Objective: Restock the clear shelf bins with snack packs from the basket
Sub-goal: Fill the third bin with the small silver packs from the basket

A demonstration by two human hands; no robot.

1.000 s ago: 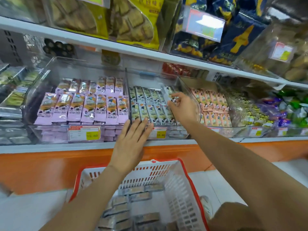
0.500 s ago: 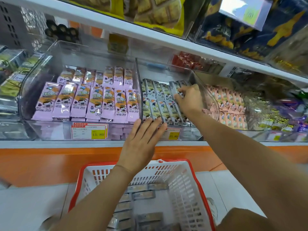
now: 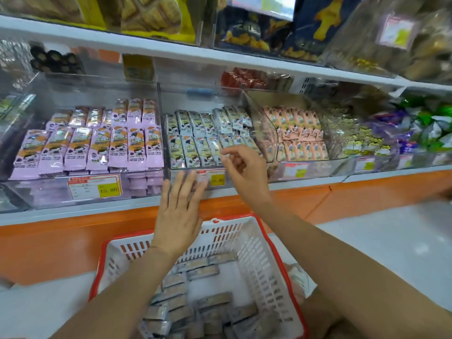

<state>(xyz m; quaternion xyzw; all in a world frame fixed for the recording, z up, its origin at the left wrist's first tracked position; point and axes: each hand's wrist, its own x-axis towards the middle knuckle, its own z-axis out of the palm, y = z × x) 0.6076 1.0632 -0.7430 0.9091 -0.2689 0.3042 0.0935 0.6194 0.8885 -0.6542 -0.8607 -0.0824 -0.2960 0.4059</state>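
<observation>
Since a clear bin of this kind may be judged to slide when its contents are pushed, the front wall of the middle clear bin (image 3: 265, 133) is pressed by the left hand (image 3: 179, 216). That hand is laid flat with straight fingers just beside the yellow price label (image 3: 217, 179), apparently to steady the bin on the shelf (image 3: 61, 212). The right hand (image 3: 245, 172) is held over the front row of grey-white snack packs (image 3: 195, 135), with its fingers loosely curled and forefinger and thumb brought close together. Whether a pack's edge is pinched cannot be told.

Two rows are laid face up in the bin, presumably so that the printing can be read from the front. At the rear right a few askew packs (image 3: 236, 122) are seen, and these are judged to need straightening. More packs, the basket packs (image 3: 195, 302), are lying flat in the red-rimmed basket (image 3: 256, 250). It is placed directly below the bin, within reach of both hands.

Pink packs (image 3: 97, 148) are kept in the bin to the left and peach packs (image 3: 298, 133) in the bin to the right, so each kind is held in its own compartment.
</observation>
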